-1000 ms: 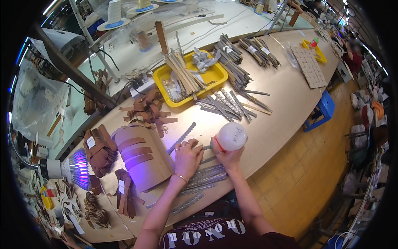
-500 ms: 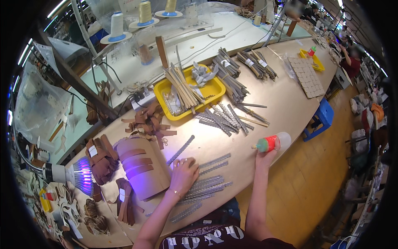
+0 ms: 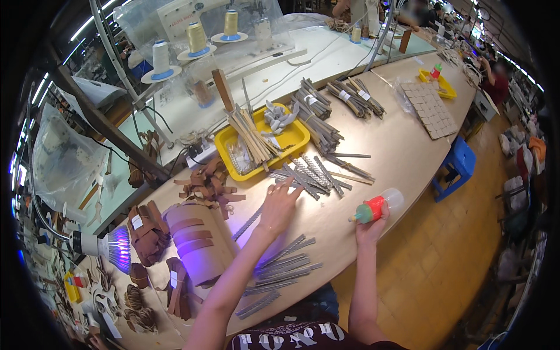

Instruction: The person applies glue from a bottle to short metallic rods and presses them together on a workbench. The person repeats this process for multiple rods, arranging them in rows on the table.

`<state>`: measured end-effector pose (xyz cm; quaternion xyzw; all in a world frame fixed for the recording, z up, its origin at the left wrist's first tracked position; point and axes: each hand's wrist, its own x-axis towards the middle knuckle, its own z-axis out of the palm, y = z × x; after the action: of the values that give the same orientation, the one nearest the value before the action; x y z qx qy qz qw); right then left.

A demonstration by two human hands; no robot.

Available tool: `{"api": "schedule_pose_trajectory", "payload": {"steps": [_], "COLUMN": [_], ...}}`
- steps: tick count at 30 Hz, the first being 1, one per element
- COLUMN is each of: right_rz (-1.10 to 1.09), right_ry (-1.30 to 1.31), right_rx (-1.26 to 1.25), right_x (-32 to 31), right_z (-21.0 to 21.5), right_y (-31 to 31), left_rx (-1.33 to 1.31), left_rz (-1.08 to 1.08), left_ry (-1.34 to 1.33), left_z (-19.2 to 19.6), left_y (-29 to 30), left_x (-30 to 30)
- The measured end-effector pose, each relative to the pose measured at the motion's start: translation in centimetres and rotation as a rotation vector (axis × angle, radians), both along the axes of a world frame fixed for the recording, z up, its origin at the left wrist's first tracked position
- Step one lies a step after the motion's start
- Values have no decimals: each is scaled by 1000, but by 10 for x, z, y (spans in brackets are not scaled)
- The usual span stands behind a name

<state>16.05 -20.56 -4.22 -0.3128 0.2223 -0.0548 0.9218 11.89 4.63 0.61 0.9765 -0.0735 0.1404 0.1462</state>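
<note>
Near strips (image 3: 284, 272): grey, braided, spread on the table (image 3: 332, 240) in front of me.
Right hand (image 3: 370, 230): my fingers are wrapped around the bottle (image 3: 373, 208), near the table's right edge.
Bottle: tipped sideways, red in the middle, its green end pointing left.
Tan cylinder (image 3: 220, 236): left of the near strips.
Left hand (image 3: 278, 210): my fingertips are at the far strips (image 3: 319, 176); whether they pinch one, I cannot tell.
Yellow tray (image 3: 293, 139): just beyond the far strips.
</note>
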Motion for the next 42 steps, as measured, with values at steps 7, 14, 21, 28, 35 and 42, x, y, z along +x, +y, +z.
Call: {"api": "schedule_pose_trajectory", "payload": {"steps": [7, 14, 21, 28, 35, 42], "right_rz": [50, 88, 104, 518, 834, 977], "right_ry": [-17, 14, -48, -200, -202, -73], "right_rx": [64, 50, 79, 217, -82, -104], "right_x": [1, -1, -6, -44, -56, -57], "right_z": [-2, -3, -1, 13, 49, 46], "right_y": [0, -6, -8, -19, 26, 61], "left_rx": [158, 126, 220, -66, -136, -135], "left_rz": [-113, -36, 80, 142, 264, 117], "left_ry": [-187, -284, 90, 12, 66, 235], "left_z": [-33, 8, -5, -22, -27, -29], "left_y": [-3, -23, -63, -29, 7, -8], "left_x": [43, -37, -54, -79, -89, -95]}}
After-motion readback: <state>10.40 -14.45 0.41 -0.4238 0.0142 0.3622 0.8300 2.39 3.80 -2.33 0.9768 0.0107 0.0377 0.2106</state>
